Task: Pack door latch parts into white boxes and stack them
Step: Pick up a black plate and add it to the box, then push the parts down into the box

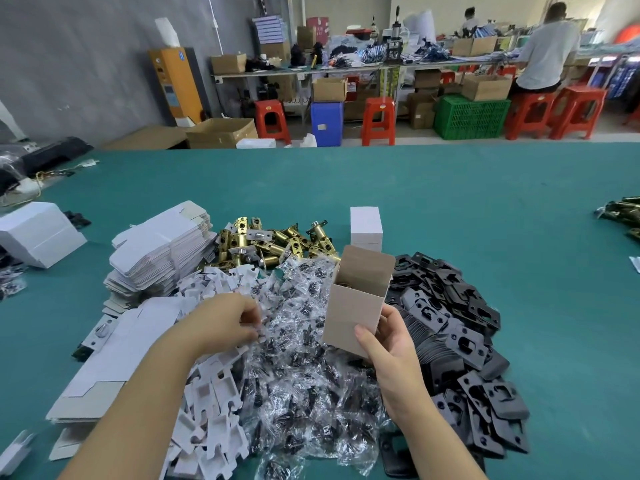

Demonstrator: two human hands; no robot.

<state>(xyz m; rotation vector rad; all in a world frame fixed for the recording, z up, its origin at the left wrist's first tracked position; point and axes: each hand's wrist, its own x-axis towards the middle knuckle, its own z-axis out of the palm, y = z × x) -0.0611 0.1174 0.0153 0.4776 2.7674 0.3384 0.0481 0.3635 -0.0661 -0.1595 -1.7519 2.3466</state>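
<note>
My right hand grips an open white box, held upright above the table with its top flap raised; a brass part shows inside. My left hand reaches into the heap of clear screw bags and pinches a small white piece at the heap's left edge. Brass latch bolts lie piled behind the bags. Black strike plates are heaped at the right. White cardboard inserts lie scattered at the lower left. One closed white box stands behind.
A stack of flat unfolded boxes sits at the left, with more flat cartons nearer me and a white box pile at the far left. The green table stretches back. More brass parts lie at the right edge.
</note>
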